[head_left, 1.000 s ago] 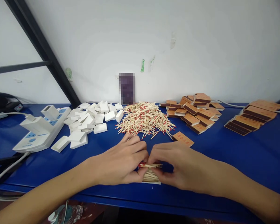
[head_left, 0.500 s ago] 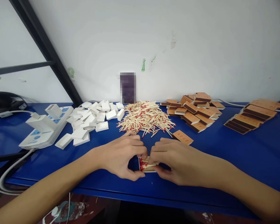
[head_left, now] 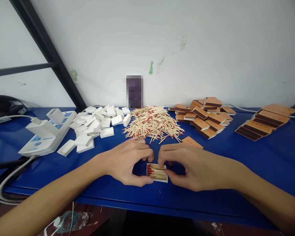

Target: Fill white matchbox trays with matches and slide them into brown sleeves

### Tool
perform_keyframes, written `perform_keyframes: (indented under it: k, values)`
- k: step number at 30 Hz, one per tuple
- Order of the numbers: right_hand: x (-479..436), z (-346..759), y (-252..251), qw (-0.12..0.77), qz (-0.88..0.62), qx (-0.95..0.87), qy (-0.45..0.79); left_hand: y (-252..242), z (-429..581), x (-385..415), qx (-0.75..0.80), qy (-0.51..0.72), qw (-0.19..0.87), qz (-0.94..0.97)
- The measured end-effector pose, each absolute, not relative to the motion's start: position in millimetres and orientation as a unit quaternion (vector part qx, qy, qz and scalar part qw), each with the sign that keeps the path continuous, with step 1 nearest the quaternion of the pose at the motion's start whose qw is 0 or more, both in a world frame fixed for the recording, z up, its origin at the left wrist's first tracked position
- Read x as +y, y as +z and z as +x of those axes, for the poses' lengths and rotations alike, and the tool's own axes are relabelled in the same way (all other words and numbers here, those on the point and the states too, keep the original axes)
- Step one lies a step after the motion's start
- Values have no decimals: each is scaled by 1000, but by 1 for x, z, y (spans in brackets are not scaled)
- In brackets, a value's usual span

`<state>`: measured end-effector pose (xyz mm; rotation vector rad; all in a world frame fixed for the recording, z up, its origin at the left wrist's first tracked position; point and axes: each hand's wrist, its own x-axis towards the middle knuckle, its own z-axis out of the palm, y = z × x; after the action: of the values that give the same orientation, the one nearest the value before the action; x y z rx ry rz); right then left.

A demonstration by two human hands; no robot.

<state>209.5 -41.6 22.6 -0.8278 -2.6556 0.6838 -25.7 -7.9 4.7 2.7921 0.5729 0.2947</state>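
Note:
A small white matchbox tray (head_left: pixel 157 172) filled with red-tipped matches lies on the blue table (head_left: pixel 236 154) near its front edge. My left hand (head_left: pixel 127 160) curls round the tray's left end, thumb at the front corner. My right hand (head_left: pixel 186 165) grips its right end, fingers arched over the matches. Just behind the hands lies a loose heap of matches (head_left: pixel 153 124). A single orange matchbox sleeve (head_left: pixel 192 142) rests right behind my right hand.
Several empty white trays (head_left: pixel 95 126) are piled at the left, beside a white power strip (head_left: pixel 46 132) with plugs and cables. Orange sleeves (head_left: pixel 206 116) are heaped at the right, with flat stacks (head_left: pixel 263 126) further right. A dark blurred object (head_left: pixel 134 91) stands against the wall.
The bundle of matches held above the tray has gone down into it. Both hands have settled lower, at the tray's two ends, and the matches now lie flat inside.

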Motion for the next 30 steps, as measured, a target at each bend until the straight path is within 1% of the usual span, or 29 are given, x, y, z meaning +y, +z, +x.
perform_keyframes:
  k: [4, 9, 12, 30]
  values:
    - [-36, 215, 21, 118, -303, -914, 243, 4, -26, -6, 202, 78, 116, 969]
    - [-30, 215, 19, 90, -289, -881, 363, 0, -25, -7, 190, 71, 94, 975]
    - [-26, 214, 19, 72, -288, -870, 393, 0, -25, -8, 177, 74, 89, 977]
    - [-29, 203, 4, 126, -298, -868, 378, -4, -24, -7, 168, 90, 96, 977]
